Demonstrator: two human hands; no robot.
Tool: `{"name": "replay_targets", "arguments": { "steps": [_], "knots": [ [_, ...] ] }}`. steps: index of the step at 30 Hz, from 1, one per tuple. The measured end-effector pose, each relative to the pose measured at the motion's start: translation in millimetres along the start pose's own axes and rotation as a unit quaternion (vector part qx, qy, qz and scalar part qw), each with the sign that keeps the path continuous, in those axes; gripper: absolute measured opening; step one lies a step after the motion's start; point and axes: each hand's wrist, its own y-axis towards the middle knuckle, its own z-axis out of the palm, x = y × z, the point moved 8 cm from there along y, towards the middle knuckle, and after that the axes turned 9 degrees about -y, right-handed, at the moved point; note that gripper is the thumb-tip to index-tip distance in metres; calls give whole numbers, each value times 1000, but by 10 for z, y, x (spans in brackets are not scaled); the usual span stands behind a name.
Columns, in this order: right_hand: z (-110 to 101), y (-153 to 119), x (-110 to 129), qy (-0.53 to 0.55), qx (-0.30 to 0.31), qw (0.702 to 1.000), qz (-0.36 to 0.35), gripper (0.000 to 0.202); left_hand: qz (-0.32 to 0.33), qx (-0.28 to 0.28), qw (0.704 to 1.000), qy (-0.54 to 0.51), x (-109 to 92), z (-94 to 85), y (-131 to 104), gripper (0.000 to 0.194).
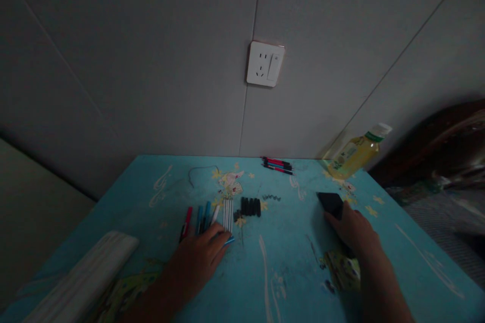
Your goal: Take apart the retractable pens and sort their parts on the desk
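1. Curling the left hand [202, 252] over the near ends of slim blue, red and white pens [206, 214]; cannot tell whether closed on any.
2. Gripping in the right hand [356, 227] a matte black object [331, 203], on the right side of the counter [284, 252].
3. Lying right of the pens: pale striped rods [228, 214], then short black pieces [250, 207] in a row.
4. Farther back: thin pencils [278, 165], plus a yellow bottle [352, 154] near the corner.
5. Covered in turquoise floral print; backed by a grey wall [151, 60] bearing a white socket plate [265, 63].
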Motion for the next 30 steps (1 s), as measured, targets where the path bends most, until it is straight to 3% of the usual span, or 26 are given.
{"name": "replay_targets", "arguments": {
  "steps": [18,20,22,23,25,28,30],
  "knots": [
    [-112,-76,28,-25,-14,1000,7,60,7,-17,1000,8,4,-25,4,29],
    [-215,-137,133,-13,-50,999,8,61,10,-21,1000,-2,19,5,-7,30],
    [-404,-273,394,24,-120,992,-27,59,13,-22,999,-21,18,31,-21,33],
    [-516,-384,587,61,-159,983,-67,55,15,-20,999,-33,13,42,-30,35],
    [-713,-712,1095,172,-199,939,-220,43,20,-9,998,-53,-12,63,-49,41],
    [-842,-1351,1782,295,-156,831,-445,37,33,4,998,-60,-56,80,-89,47],
    [-847,-1696,2033,313,-145,778,-525,39,50,-3,997,-64,-85,77,-117,47]
  ]
}}
